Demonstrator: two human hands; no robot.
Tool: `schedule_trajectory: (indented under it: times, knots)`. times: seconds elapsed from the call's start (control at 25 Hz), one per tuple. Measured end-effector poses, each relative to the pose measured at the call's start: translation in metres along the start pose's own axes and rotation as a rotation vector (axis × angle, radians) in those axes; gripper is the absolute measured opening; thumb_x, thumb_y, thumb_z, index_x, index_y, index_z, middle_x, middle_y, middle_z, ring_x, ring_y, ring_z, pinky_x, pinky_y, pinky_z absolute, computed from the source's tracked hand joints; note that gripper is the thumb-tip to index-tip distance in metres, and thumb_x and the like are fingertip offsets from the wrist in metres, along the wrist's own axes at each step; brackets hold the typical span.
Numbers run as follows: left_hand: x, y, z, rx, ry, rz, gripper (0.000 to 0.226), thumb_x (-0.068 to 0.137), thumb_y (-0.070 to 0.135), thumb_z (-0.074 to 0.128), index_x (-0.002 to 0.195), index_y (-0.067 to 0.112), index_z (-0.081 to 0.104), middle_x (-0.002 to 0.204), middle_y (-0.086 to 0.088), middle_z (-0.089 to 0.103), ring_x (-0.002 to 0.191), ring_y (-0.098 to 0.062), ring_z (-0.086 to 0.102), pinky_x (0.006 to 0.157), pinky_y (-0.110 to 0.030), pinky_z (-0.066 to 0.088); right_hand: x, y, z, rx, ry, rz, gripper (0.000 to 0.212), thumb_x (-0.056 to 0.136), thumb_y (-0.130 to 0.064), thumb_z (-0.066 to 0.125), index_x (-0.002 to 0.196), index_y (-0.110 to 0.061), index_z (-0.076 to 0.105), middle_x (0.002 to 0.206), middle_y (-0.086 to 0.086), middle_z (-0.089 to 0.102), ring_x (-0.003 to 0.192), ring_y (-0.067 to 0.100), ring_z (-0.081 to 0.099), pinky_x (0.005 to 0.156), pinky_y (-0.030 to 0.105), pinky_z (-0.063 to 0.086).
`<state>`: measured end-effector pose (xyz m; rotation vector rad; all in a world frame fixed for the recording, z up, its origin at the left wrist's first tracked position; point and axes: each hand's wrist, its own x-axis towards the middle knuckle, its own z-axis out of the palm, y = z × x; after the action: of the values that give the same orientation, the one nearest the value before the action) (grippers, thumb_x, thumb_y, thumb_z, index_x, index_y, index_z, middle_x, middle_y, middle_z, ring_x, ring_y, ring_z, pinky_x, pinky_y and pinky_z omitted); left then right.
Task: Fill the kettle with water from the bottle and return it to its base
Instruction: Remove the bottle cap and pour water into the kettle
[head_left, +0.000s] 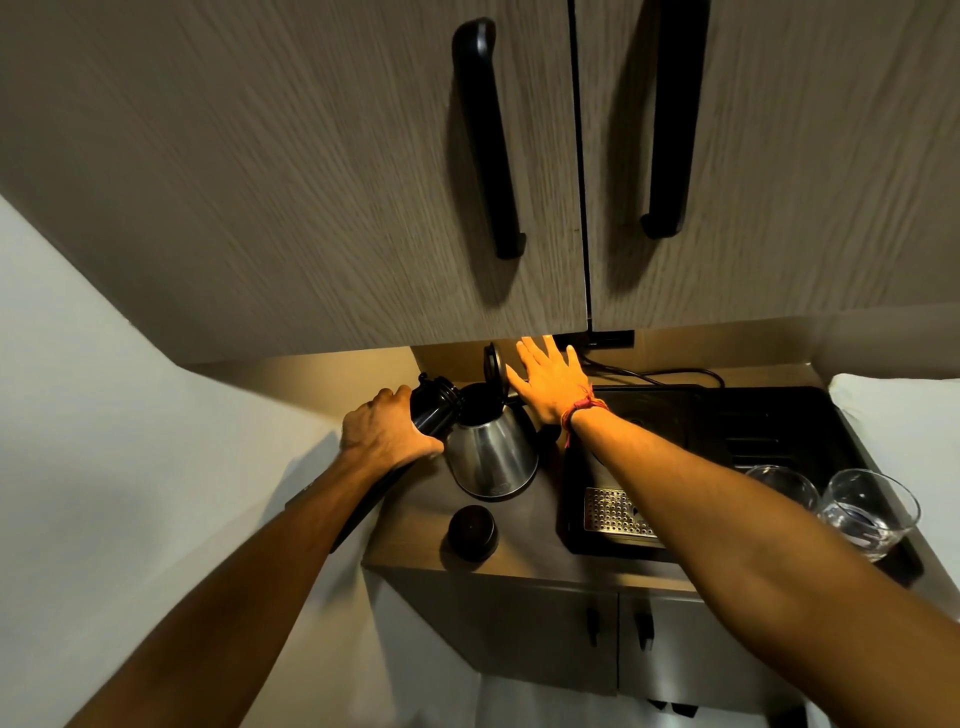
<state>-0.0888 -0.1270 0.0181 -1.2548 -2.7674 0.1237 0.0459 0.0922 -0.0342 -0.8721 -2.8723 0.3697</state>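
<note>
The two bare forearms lie nearest the camera, reaching forward and down from the lower corners of the view. Above both grips, two wood-grain cabinet doors with long black handles are seen filling the upper part of the view. The brown bench is seen beneath the grips. To the right of the right grip a black tray is set on the bench, with a perforated metal grate near its front edge and two clear glasses at its right end; liquid is seen in the nearer one. The steel kettle stands on the bench between the two grips, its lid tipped up and open; whether a base lies under it cannot be told. The left grip is wrapped tightly around a dark bottle, which is tilted with its open mouth touching the kettle's rim. The right grip is spread flat with fingers apart, just beside the raised lid and above the kettle's handle side, and nothing is clasped in it. A red thread band is worn at its wrist. A round dark cap lies on the bench in front of the kettle, nearer the camera than either grip.
</note>
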Motion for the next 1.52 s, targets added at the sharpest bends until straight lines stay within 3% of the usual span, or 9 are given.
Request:
schedule_trajectory:
  times: [0.48, 1.04, 1.16, 1.32, 1.52]
  knots:
    - [-0.002, -0.004, -0.002, 0.042, 0.003, 0.003, 0.08, 0.06, 0.067, 0.066, 0.121, 0.018, 0.049, 0.108, -0.007, 0.06, 0.09, -0.026, 0.06, 0.066, -0.032, 0.042, -0.001, -0.001, 0.001, -0.004, 0.008, -0.011, 0.067, 0.097, -0.051, 0.015, 0.153, -0.016, 0.011, 0.164, 0.005, 0.006, 0.151, 0.029, 0.0, 0.122, 0.054, 0.008]
    - [0.002, -0.001, 0.003, 0.051, -0.013, -0.006, 0.081, 0.062, 0.067, 0.068, 0.124, 0.019, 0.047, 0.113, -0.007, 0.059, 0.095, -0.027, 0.061, 0.069, -0.033, 0.044, 0.001, 0.0, 0.004, 0.018, 0.022, -0.011, 0.065, 0.098, -0.05, 0.017, 0.153, -0.015, 0.014, 0.164, 0.004, 0.008, 0.151, 0.029, 0.003, 0.122, 0.053, 0.01]
    - [0.001, 0.001, 0.009, -0.054, -0.001, -0.016, 0.083, 0.06, 0.068, 0.066, 0.124, 0.02, 0.046, 0.115, -0.008, 0.06, 0.097, -0.028, 0.061, 0.07, -0.033, 0.043, 0.002, 0.0, 0.004, 0.054, -0.014, -0.006, 0.064, 0.098, -0.047, 0.021, 0.153, -0.014, 0.013, 0.164, 0.007, 0.006, 0.151, 0.031, 0.003, 0.122, 0.053, 0.013]
    - [-0.001, 0.004, 0.02, -0.216, 0.011, -0.045, 0.09, 0.056, 0.07, 0.066, 0.128, 0.022, 0.044, 0.12, -0.007, 0.059, 0.104, -0.03, 0.061, 0.074, -0.037, 0.046, 0.0, 0.002, 0.005, -0.107, -0.062, -0.121, 0.069, 0.094, -0.029, 0.048, 0.152, -0.018, 0.011, 0.162, 0.016, 0.002, 0.148, 0.041, 0.004, 0.118, 0.057, 0.018]
    - [-0.008, -0.001, 0.038, -0.587, 0.022, -0.154, 0.075, 0.05, 0.066, 0.072, 0.111, 0.029, 0.049, 0.104, 0.002, 0.061, 0.091, -0.023, 0.062, 0.077, -0.04, 0.056, 0.0, 0.0, 0.002, -0.156, -0.083, -0.145, 0.067, 0.094, -0.024, 0.048, 0.152, -0.016, 0.015, 0.162, 0.017, 0.002, 0.148, 0.043, 0.004, 0.118, 0.059, 0.019]
